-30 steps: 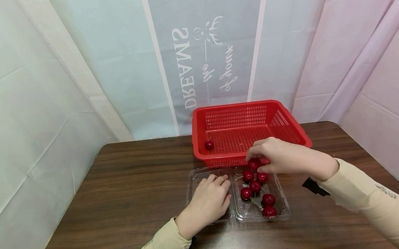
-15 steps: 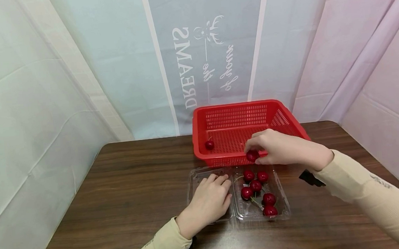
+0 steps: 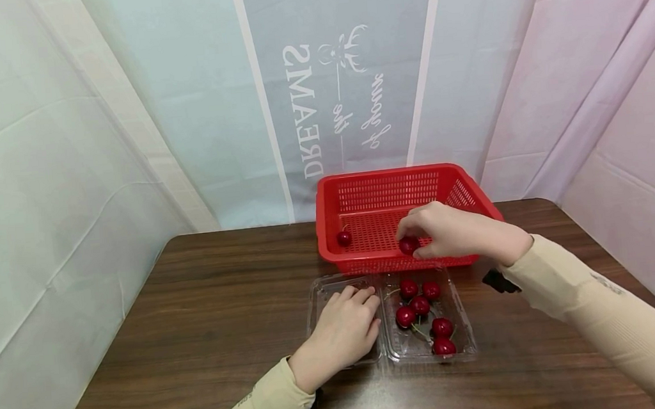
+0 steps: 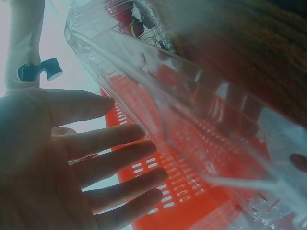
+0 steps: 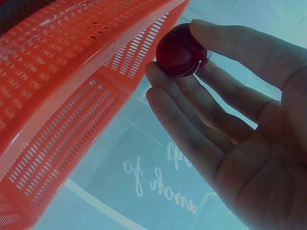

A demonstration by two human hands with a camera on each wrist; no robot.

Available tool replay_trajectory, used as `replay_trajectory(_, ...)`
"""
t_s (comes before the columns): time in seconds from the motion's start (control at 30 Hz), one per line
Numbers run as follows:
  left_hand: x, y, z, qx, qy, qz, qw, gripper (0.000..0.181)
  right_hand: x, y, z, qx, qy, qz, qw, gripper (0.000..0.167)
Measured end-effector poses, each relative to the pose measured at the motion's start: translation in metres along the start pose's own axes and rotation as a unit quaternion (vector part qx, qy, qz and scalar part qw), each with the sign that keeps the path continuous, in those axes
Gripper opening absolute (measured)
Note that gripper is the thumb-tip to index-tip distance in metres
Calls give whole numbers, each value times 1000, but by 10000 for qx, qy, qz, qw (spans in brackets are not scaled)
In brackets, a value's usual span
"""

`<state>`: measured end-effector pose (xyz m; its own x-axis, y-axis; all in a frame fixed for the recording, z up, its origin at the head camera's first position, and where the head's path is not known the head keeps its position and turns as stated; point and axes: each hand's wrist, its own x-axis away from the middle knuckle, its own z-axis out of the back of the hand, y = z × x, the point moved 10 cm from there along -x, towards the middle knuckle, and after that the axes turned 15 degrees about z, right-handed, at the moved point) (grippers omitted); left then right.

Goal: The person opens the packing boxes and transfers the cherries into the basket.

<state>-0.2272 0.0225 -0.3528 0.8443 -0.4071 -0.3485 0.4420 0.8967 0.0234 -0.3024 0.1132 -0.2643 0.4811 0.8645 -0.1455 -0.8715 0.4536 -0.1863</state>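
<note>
A dark red cherry (image 5: pixel 180 50) is pinched between the thumb and fingers of my right hand (image 3: pixel 451 230), over the near side of the red plastic basket (image 3: pixel 326 185). One cherry (image 3: pixel 344 238) lies inside the basket at its left. My left hand (image 3: pixel 339 325) rests on the left half of a clear plastic clamshell box (image 3: pixel 314 302); its fingers look fairly straight in the left wrist view, with nothing held. Several cherries (image 3: pixel 420 305), some with green stems, lie in the box's right half. The palm side of the left hand (image 4: pixel 96 158) faces the clear plastic wall.
The basket stands just behind the clamshell box on a dark wooden table (image 3: pixel 215 316). A printed fabric curtain (image 3: pixel 216 110) hangs behind the table, with pale cloth along both sides.
My right hand has lifted a cherry from the top of the box's right half and carried it up and slightly left over the basket. The left hand has stayed in place.
</note>
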Motion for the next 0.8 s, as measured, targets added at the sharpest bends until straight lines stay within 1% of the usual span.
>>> replay_trajectory(0.23,0,1,2,27,71,-32,10000,24,-6,9,1,14,13,-28,10000,25)
replay_trajectory(0.47,0,0,2,41,22,-13,10000,25,-13,20,-1,-34,-40,-145,9999,24)
replay_trajectory(0.57,1,0,2,48,60,-33,10000,25,-17,23,-1,8,-42,-137,9999,24)
replay_trajectory(0.8,0,0,3,46,91,-65,9999,24,-25,29,-2,-35,-147,-191,9997,25)
